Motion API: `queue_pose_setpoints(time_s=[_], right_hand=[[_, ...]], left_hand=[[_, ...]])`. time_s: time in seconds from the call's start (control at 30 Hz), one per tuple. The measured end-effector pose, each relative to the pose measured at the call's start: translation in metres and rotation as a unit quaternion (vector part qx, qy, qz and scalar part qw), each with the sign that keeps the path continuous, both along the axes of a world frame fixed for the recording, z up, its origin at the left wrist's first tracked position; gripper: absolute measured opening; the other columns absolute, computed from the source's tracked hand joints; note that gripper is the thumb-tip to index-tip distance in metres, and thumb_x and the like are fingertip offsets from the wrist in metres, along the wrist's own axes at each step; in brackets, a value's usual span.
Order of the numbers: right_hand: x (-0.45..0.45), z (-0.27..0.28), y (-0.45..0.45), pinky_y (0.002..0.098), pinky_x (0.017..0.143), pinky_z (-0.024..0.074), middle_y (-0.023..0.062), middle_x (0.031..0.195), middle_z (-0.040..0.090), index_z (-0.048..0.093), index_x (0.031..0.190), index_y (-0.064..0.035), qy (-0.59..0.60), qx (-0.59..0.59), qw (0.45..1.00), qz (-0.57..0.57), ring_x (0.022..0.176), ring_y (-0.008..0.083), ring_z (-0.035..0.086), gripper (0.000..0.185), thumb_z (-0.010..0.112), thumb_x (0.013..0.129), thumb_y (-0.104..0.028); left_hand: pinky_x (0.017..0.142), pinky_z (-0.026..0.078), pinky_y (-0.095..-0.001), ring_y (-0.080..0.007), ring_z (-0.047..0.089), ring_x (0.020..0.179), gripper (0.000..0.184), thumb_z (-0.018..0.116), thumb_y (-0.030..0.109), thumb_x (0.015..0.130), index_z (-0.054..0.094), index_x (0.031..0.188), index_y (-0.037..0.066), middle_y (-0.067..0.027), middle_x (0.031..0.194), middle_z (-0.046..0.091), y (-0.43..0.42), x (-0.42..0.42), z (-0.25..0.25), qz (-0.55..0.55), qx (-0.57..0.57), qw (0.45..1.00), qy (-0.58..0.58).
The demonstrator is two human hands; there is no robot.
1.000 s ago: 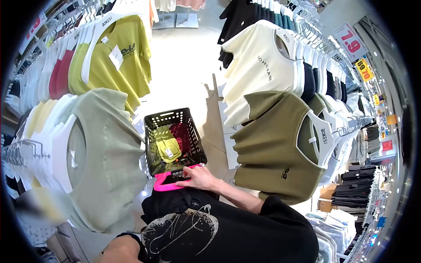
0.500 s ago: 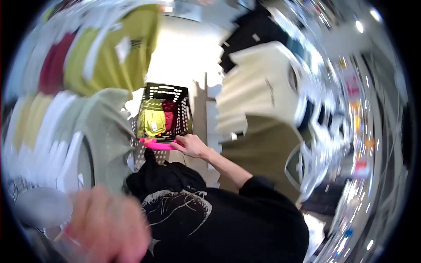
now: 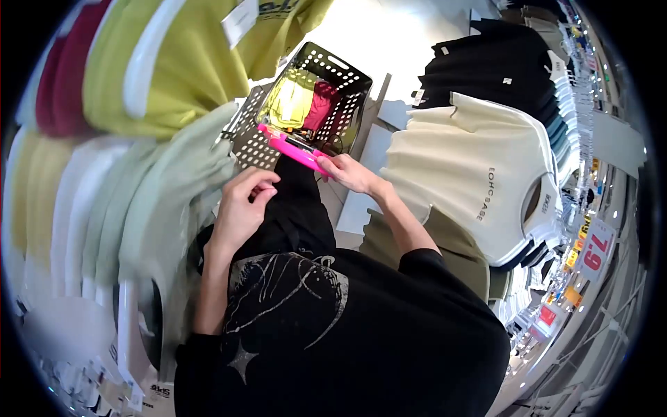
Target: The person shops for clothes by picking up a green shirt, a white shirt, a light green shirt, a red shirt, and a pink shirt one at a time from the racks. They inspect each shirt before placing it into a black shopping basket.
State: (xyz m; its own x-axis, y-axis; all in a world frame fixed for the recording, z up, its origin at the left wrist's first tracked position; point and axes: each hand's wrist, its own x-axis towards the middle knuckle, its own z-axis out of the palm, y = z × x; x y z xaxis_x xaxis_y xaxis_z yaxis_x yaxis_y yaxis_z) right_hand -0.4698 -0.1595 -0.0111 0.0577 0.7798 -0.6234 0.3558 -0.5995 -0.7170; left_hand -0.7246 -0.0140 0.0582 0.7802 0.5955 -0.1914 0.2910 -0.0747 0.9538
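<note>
A black shopping basket point(image 3: 351, 115) with a perforated wall sits in a cart in front of me. The cart's bright pink handle point(image 3: 292, 148) crosses its near side. My right hand point(image 3: 351, 173) is closed around the right end of this handle. Nearer to me, left of the handle and apart from it, my left hand point(image 3: 242, 206) is raised with its fingers loosely bent; nothing shows in it. Inside the basket lie a folded yellow-green garment point(image 3: 292, 97) and a dark red garment point(image 3: 321, 105). Small items by the handle are too small to name.
Yellow-green shirts point(image 3: 187, 76) and pale green shirts point(image 3: 180, 187) hang close on my left. To the right hang a cream shirt point(image 3: 465, 167), black shirts point(image 3: 486, 69) and an olive shirt point(image 3: 445, 250). A price sign point(image 3: 593, 251) stands farther right.
My left hand has moved from the blurred lower left up toward the handle. My right hand still grips the handle. The cart appears higher, farther right and tilted as the view has turned.
</note>
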Motion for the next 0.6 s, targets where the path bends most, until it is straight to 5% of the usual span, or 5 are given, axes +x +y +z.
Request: queue_pose_setpoints(time_s=[0.23,0.27,0.43,0.5,0.6], right_hand=[[0.092,-0.014,0.031,0.0374,0.059,0.0445,0.0054,0.064,0.052,0.062,0.075,-0.0001,0.165,-0.045,0.985,0.009,0.062,0.0149,0.049,0.071,0.043,0.108,-0.06],[0.093,-0.026,0.028,0.0382,0.06,0.0452,0.0038,0.063,0.053,0.063,0.077,0.0008,0.198,-0.034,0.98,0.003,0.061,0.016,0.05,0.069,0.046,0.109,-0.058],[0.166,-0.047,0.057,0.0317,0.062,0.0496,0.0043,0.072,0.061,0.067,0.101,-0.0013,0.523,-0.111,0.837,0.113,0.068,0.0124,0.061,0.05,0.049,0.111,-0.047],[0.186,-0.13,0.069,0.033,0.07,0.0588,0.0112,0.083,0.069,0.065,0.117,0.0002,0.576,0.016,0.796,0.185,0.076,0.0185,0.071,0.042,0.052,0.111,-0.039],[0.27,-0.245,0.125,0.0364,0.076,0.0631,0.0172,0.097,0.072,0.057,0.123,0.0031,0.676,0.021,0.737,0.011,0.086,0.0248,0.075,0.029,0.054,0.109,-0.022]], left_hand=[[0.062,0.052,-0.0262,-0.0129,0.065,0.064,0.013,0.066,-0.008,0.093,0.072,0.103,-0.004,-0.0064,0.082,0.071,0.043,0.133,-0.03,0.183,0.054,0.981,0.045],[0.071,0.054,-0.0316,-0.0182,0.068,0.073,0.013,0.062,-0.002,0.098,0.073,0.105,-0.001,-0.0074,0.085,0.072,0.044,0.151,-0.028,0.183,0.04,0.979,0.086],[0.093,0.048,-0.044,-0.0289,0.067,0.089,0.016,0.063,0.004,0.095,0.075,0.106,0.007,-0.0065,0.088,0.073,0.04,0.236,-0.081,-0.06,0.304,0.945,0.107],[0.084,0.048,-0.0431,-0.0296,0.065,0.079,0.019,0.061,0.002,0.093,0.073,0.108,0.005,-0.0078,0.083,0.071,0.037,0.235,-0.08,-0.105,0.338,0.925,0.139],[0.071,0.047,-0.0421,-0.0285,0.059,0.067,0.015,0.062,0.005,0.087,0.075,0.092,0.003,-0.0109,0.078,0.069,0.039,0.229,-0.089,-0.089,0.298,0.937,0.161]])
